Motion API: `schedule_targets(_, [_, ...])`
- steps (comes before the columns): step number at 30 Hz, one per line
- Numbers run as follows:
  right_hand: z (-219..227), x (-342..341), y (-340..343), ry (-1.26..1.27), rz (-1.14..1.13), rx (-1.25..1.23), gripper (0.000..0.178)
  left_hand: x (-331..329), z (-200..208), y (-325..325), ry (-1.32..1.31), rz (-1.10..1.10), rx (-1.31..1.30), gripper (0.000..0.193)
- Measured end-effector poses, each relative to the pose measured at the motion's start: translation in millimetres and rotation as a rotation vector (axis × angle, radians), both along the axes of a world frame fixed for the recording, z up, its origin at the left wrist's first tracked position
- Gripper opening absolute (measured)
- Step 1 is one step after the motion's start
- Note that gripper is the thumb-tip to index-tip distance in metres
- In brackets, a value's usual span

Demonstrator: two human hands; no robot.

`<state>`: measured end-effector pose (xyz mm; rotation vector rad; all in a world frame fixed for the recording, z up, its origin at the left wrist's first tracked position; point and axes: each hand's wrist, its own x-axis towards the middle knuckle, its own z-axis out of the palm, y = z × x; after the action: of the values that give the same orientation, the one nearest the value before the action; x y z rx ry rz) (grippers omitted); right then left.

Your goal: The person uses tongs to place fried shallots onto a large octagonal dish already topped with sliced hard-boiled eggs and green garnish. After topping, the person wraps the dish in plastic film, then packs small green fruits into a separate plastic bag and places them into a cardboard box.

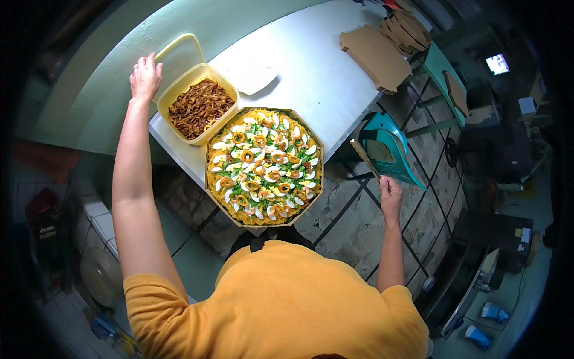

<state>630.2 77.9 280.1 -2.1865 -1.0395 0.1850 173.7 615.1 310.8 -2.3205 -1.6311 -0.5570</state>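
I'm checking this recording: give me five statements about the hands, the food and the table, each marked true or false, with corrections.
1. The right hand holds a long, thin tan utensil. True.
2. The yellow container is empty. False: it holds brown, shredded-looking food.
3. The octagonal tray holds food topped with egg slices. True.
4. The left hand is over the tray. False: it is at the yellow lid behind the container; whether it grips it is unclear.
5. Flat brown cardboard lies on the white table. True.
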Motion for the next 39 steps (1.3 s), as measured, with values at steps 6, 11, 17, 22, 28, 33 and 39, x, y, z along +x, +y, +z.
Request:
schedule_targets(6, [1.8, -42.6, 27.3, -0.041, 0.184, -0.012, 0.019, -1.0, 10.9, -30.2, -0.247, -0.055, -0.113, 0.031])
schedule_targets(11, [-4.5, -84.9, 64.6, -0.191, 0.252, -0.055, 0.017, 4.9, 12.9, -91.6, -0.331, -0.251, -0.024, 0.022])
schedule_targets(17, [-9.3, -97.9, 89.6, -0.318, 0.317, -0.198, 0.016, 19.7, -6.2, -162.2, -0.339, -0.398, 0.097, 0.015])
schedule_targets(22, [-9.8, -96.1, 97.3, -0.292, 0.371, -0.115, 0.014, 20.8, -44.8, -204.4, -0.301, -0.352, 0.074, 0.022])
schedule_targets(28, [-3.4, -55.7, 87.5, -0.076, 0.256, 0.051, 0.015, 21.5, -76.6, -223.9, -0.23, -0.323, 0.032, 0.023])
schedule_targets(33, [1.0, 12.0, 85.4, -0.053, 0.203, 0.1, 0.02, 25.0, -81.6, -229.0, -0.172, -0.293, 0.018, 0.024])
schedule_targets(39, [2.3, 49.3, 104.6, -0.007, 0.334, 0.082, 0.019, 35.8, -78.3, -240.7, -0.205, -0.213, -0.026, 0.023])
